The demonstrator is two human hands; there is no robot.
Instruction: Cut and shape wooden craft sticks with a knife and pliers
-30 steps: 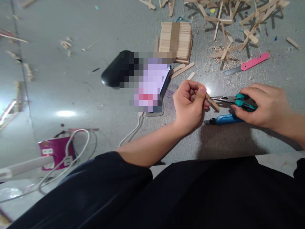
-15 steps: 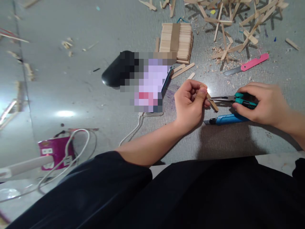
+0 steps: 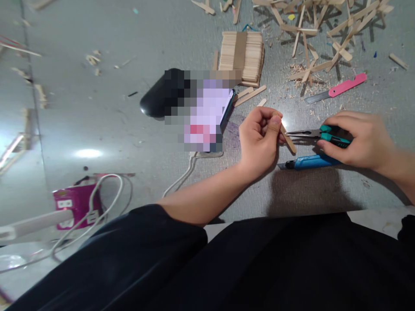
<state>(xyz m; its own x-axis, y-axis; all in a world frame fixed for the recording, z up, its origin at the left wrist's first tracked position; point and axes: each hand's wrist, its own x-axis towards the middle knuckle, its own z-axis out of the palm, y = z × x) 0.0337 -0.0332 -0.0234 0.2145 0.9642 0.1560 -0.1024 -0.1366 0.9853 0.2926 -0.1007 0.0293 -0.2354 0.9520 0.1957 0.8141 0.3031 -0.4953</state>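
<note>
My left hand (image 3: pixel 260 136) is closed, pinching a wooden craft stick (image 3: pixel 288 139) between thumb and fingers, its lower end slanting down to the right. My right hand (image 3: pixel 358 138) is wrapped round the green and black handles of needle-nose pliers (image 3: pixel 306 133). The plier tips point left and meet the stick's edge just beside my left fingertips; whether they clamp it I cannot tell. Under my right hand lies a blue utility knife (image 3: pixel 311 162), partly covered by the hand. Farther up rests a pink folding knife (image 3: pixel 348 85) with its blade out.
A banded bundle of craft sticks (image 3: pixel 254 56) sits beyond a blurred phone (image 3: pixel 207 108) and a black mouse-shaped object (image 3: pixel 155 97). Joined stick shapes (image 3: pixel 311 69) and shavings cover the far right. At lower left, a white cable (image 3: pixel 118 185) loops by a purple socket box (image 3: pixel 76 207).
The whole view shifts very slightly. Both hands, the craft stick and the pliers keep nearly the same positions.
</note>
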